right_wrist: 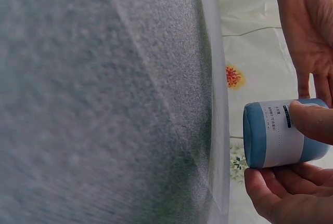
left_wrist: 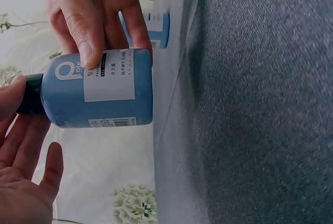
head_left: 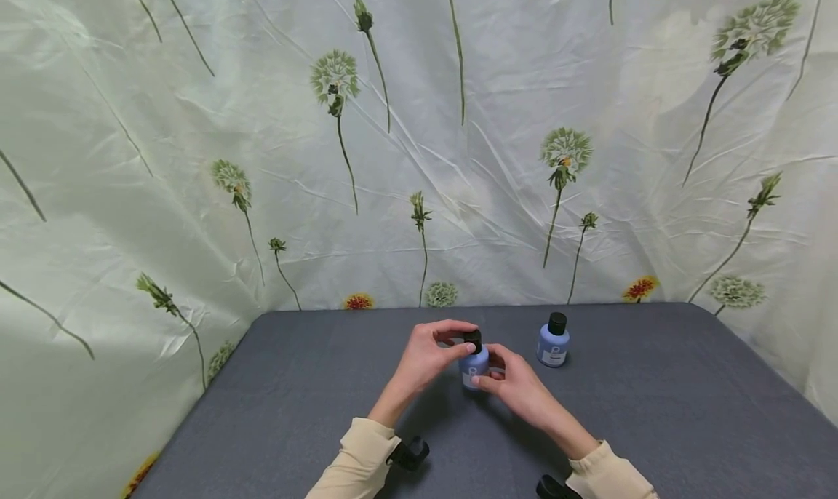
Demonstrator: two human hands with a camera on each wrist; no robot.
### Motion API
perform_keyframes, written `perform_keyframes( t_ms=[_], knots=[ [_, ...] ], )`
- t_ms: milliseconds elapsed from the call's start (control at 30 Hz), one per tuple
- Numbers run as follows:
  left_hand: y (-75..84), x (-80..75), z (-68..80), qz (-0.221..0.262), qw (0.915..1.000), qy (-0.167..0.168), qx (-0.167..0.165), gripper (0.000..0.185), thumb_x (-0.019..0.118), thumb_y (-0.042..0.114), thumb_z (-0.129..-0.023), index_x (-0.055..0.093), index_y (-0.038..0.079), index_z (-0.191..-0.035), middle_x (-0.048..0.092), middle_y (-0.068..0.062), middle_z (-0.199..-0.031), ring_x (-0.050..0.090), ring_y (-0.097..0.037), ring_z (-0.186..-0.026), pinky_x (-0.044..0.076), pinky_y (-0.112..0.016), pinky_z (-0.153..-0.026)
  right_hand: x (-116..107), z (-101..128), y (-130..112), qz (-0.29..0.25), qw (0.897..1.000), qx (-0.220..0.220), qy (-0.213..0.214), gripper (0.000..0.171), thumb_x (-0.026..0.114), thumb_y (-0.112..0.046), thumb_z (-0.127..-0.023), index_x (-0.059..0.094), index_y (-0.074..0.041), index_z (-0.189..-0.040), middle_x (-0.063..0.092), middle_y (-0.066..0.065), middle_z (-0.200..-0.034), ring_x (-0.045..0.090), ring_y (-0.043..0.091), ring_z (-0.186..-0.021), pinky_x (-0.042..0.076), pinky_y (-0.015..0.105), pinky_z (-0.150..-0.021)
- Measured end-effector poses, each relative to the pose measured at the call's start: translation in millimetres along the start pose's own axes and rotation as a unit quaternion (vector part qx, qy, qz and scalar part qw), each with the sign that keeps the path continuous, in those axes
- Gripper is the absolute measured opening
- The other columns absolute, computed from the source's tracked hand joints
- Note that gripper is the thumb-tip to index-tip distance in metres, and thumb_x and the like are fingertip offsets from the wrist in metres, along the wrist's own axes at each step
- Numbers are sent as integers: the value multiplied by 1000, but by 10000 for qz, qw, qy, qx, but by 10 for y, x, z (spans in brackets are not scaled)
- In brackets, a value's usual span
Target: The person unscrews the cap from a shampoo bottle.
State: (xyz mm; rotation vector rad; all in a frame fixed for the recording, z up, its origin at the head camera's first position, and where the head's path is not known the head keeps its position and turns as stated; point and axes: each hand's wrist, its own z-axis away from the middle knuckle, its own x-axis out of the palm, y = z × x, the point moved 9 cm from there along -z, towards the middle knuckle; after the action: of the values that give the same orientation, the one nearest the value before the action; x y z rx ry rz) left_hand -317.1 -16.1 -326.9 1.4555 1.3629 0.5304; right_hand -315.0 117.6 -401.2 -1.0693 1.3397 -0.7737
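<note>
A small blue shampoo bottle (head_left: 470, 372) with a white label is held between both hands above the grey table, roughly upright. My left hand (head_left: 424, 355) pinches its black cap (left_wrist: 32, 94) between thumb and fingers. Lower down, my right hand (head_left: 520, 390) grips the bottle's body, its thumb (right_wrist: 312, 121) lying across the label and the fingers behind and below. In the left wrist view the base sits close over the cloth. A second blue bottle (head_left: 553, 347), also black-capped, stands upright to the right and slightly farther back.
Grey cloth covers the table (head_left: 314, 397). A white curtain (head_left: 458, 164) printed with dandelions hangs right behind its far edge and along the left side. Black wrist straps (head_left: 409, 454) show at both cream sleeves (head_left: 358, 459).
</note>
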Motion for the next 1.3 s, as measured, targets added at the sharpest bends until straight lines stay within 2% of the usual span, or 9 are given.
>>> perform_keyframes(
  t_ms=[300,567,733,933,1100,1300],
  knots=[
    [1,65,23,-82,9999,-111,-67,23,73,6,-88,74,6,-111,72,-6,-107,64,-14,-92,49,-42,-84,-20,100,18,-67,9999,92,62,50,75,-11,-87,55,1,-131,61,14,-124,58,29,-117,48,45,-94],
    [-253,100,-23,-131,9997,-201,-87,23,76,12,-88,76,17,-110,72,4,-104,62,-13,-92,50,-39,-82,-13,171,16,-137,9998,138,-15,52,76,-13,-87,54,2,-132,61,14,-125,58,29,-116,50,44,-92],
    [-247,102,19,-187,9994,-301,18,22,78,19,-87,76,23,-108,72,9,-103,62,-14,-92,50,-38,-80,9,229,3,-236,9996,130,-113,53,76,-15,-87,53,2,-132,60,15,-126,58,30,-117,50,44,-92],
    [-219,114,82,-135,9989,-438,55,22,77,19,-87,75,22,-109,71,9,-103,64,-14,-95,50,-42,-82,39,309,-4,-392,9989,92,-232,54,76,-16,-87,52,2,-132,59,17,-127,58,31,-117,51,42,-90],
    [-222,132,136,-128,9984,-543,-36,22,77,19,-87,75,24,-109,70,10,-104,63,-13,-96,50,-44,-81,57,366,12,-256,9991,167,-278,55,77,-18,-87,53,2,-132,60,16,-126,59,31,-115,52,43,-89],
    [-203,169,174,-70,9979,-641,-89,23,78,19,-87,75,23,-109,70,9,-104,63,-14,-96,52,-38,-78,28,424,49,-124,9989,385,-232,56,78,-19,-85,54,0,-132,60,13,-125,59,30,-115,50,46,-91]
  ],
)
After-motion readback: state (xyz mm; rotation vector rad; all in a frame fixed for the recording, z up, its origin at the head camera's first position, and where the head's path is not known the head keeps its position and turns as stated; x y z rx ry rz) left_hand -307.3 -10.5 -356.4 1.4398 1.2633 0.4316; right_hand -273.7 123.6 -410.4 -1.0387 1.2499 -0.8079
